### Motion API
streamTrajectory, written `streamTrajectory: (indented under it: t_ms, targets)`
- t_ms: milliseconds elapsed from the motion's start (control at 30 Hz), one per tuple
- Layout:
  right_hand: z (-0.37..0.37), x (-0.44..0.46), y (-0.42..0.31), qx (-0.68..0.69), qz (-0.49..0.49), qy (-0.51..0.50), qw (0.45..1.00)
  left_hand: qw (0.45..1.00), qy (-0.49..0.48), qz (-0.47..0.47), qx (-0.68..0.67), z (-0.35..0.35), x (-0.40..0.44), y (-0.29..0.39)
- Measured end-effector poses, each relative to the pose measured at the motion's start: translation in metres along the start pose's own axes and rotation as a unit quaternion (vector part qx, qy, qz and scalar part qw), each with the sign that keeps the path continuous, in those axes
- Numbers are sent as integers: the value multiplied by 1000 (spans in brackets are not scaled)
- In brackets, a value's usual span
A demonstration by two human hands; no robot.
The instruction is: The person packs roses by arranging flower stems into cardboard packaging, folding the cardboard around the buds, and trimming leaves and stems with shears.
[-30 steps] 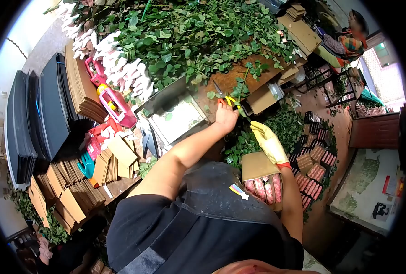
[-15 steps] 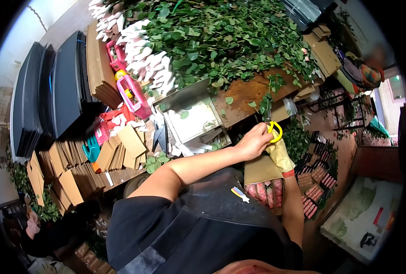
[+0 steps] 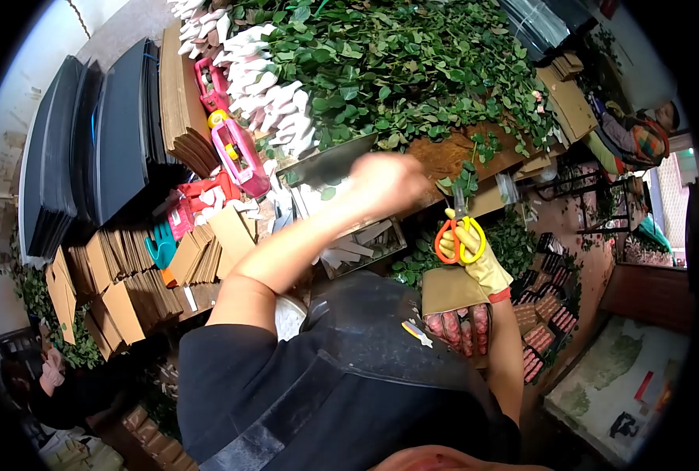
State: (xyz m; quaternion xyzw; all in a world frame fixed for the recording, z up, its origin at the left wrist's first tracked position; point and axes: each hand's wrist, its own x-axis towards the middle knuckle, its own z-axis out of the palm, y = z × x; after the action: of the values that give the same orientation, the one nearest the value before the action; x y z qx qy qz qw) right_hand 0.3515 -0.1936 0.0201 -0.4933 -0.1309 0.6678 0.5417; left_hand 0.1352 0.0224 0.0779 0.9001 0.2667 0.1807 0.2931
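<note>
My left hand [image 3: 389,184], bare and smeared by motion, is over the metal tray at the table's edge; its fingers cannot be made out. My right hand [image 3: 479,255], in a yellow glove, is closed on scissors [image 3: 483,239] with one orange and one yellow handle. The blades point away from me, toward a leafy stem [image 3: 467,177]. Just below the glove, a bundle of pink roses [image 3: 455,330] with a brown cardboard wrap [image 3: 448,289] rests between my right forearm and my dark apron [image 3: 365,322].
A heap of leafy stems [image 3: 389,74] covers the table's far side, beside white-wrapped bundles [image 3: 259,82]. Left are pink tape dispensers [image 3: 239,157], cardboard pieces [image 3: 129,302] and black sheets [image 3: 122,133]. Packed rose bundles [image 3: 542,337] lie on the floor at right; another person [image 3: 632,137] is beyond.
My left hand has left the scissors and swung up and left over the tray. The scissors stay in my gloved right hand, both handles now showing.
</note>
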Motion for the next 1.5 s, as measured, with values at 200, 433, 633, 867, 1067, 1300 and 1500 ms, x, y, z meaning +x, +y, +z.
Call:
streamTrajectory:
  t_ms: [200,433,633,867,1067,1300,1500]
  targets:
    - [-15,-11,-4,245,80,-109,960,936,-72,-263,222,-75,9,-117]
    - [1,-10,-6,267,-5,-142,953,927,-242,-244,152,-21,12,-240]
    - [5,-8,3,124,-65,35,989,958,-142,-223,113,-40,12,-214]
    - [-20,-5,11,133,-97,46,985,875,61,-269,-398,-73,4,-110]
    - [-3,-8,5,119,-62,7,991,929,-180,-293,138,-64,21,-162]
    - [-2,-4,9,43,-73,-15,996,932,-211,-266,130,-3,39,-253]
    - [4,-4,9,-17,-95,36,995,905,-62,-323,-269,-62,34,-166]
